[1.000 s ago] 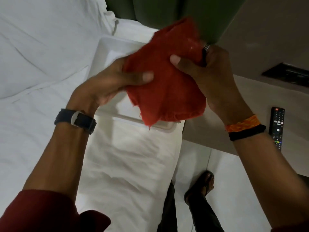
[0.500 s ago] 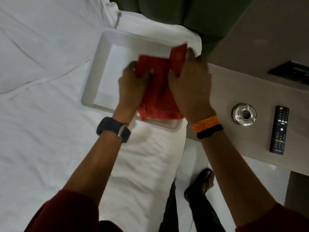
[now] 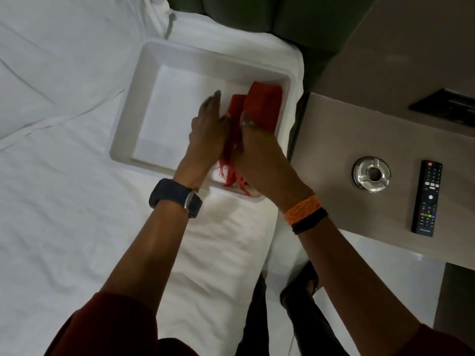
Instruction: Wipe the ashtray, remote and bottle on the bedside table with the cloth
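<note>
A red cloth (image 3: 262,104) lies folded in the right part of a white tray (image 3: 133,134) on the bed. My left hand (image 3: 208,132) and my right hand (image 3: 259,155) both press and grip the cloth from either side; frayed red threads hang out below them. On the bedside table (image 3: 334,140) to the right stand a round metal ashtray (image 3: 372,174) and, beyond it, a black remote (image 3: 427,197). I see no bottle.
The tray sits on white bed sheets (image 3: 64,124) near the bed's right edge. A green headboard (image 3: 270,19) is at the top. A dark panel (image 3: 444,105) is set above the table. My sandalled foot (image 3: 300,286) stands on the pale floor between bed and table.
The cloth was held up in the air by both hands, then brought down into the tray and folded narrower. The view has shifted, and the ashtray has come into sight.
</note>
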Available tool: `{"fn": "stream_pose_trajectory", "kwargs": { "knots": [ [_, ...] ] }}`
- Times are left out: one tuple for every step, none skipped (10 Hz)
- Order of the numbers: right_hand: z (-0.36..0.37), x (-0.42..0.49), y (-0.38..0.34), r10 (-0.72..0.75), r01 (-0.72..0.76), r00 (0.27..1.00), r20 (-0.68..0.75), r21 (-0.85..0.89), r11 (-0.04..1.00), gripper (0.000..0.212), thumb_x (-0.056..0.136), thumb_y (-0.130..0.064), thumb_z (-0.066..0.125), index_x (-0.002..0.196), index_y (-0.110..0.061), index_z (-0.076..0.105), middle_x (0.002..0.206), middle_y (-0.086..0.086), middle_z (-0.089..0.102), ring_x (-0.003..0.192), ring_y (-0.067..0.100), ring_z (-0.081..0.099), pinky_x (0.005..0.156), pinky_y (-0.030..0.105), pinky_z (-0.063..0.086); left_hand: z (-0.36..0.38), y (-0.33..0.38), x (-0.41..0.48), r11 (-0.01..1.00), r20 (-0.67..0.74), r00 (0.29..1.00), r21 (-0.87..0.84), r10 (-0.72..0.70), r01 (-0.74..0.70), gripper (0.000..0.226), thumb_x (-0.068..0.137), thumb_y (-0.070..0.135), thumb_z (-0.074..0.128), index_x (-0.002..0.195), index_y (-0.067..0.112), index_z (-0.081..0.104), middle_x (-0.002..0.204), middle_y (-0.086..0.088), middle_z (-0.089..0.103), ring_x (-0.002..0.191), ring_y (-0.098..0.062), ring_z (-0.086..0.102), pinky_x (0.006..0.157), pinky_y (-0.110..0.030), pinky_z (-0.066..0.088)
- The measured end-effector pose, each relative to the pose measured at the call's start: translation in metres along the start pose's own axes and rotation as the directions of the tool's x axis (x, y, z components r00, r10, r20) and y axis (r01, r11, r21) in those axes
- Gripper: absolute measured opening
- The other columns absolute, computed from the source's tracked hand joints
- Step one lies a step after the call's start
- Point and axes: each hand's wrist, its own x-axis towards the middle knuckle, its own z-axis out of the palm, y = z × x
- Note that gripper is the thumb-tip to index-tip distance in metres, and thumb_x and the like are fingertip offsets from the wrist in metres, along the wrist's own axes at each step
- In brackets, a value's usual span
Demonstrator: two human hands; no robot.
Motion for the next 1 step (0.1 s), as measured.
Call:
{"fn": "stream_pose_trajectory", "kwargs": {
  "knots": [
    [-0.0213, -0.0063, 0.0024, -0.025, 0.019, 0.977, -0.214, -0.030, 0.999, 0.052, 0.104, -0.018, 0.048, 0.152, -0.008, 0.031, 0.141, 0.014, 0.057, 0.126, 0.025, 0.060, 0.103, 0.023, 0.043, 0.0006, 0.0000, -0.0071, 0.983, -0.075, 0.987, 0.122, 0.144, -0.134, 0.048, 0.107, 0.016, 0.043, 0.153, 0.012, 0.031, 0.157, -0.013, 0.039, 0.140, -0.031, 0.044, 0.118, -0.043, 0.037]
  ]
}}
